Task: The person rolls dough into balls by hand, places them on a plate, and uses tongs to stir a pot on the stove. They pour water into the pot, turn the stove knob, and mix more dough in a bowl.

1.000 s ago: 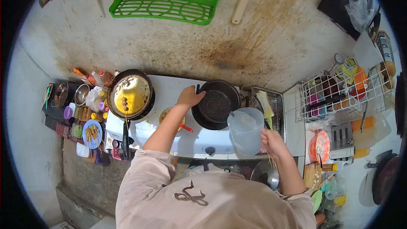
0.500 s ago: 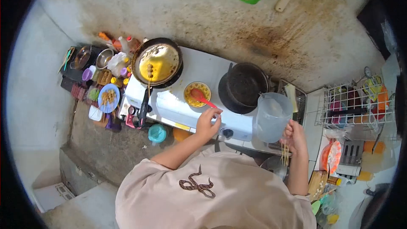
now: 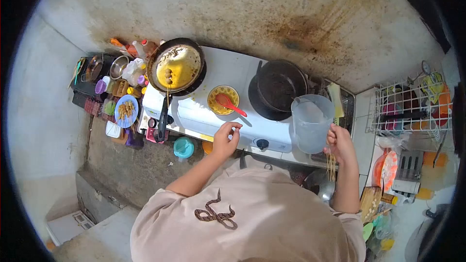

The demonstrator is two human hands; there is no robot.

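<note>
Our right hand (image 3: 340, 143) is closed around the handle of a clear plastic jug (image 3: 311, 122), held upright just off the near right corner of the stove (image 3: 223, 116), and the same hand pinches a bundle of thin bamboo skewers (image 3: 331, 165) that hang down from it. Our left hand (image 3: 224, 138) is empty, fingers curled loosely with thumb and forefinger nearly meeting, hovering over the near edge of the stove, close to the control knob (image 3: 262, 143).

We judge that we are between burners: the jug is carried and ready, and the left hand looks set for the knob. The next move calls for a steady, level jug and a small, precise reach of the left hand.

Just beyond the left hand sits a yellow bowl (image 3: 223, 99) with a red spoon (image 3: 229, 104) resting in it. To its right stands a dark empty pan (image 3: 280, 87) on the right burner; on the left burner, a frying pan (image 3: 175, 65) of oil holds a skewer of balls. A blue plate (image 3: 125, 111) of skewered food lies on the counter at far left, and a wire dish rack (image 3: 412, 111) stands at right.
</note>
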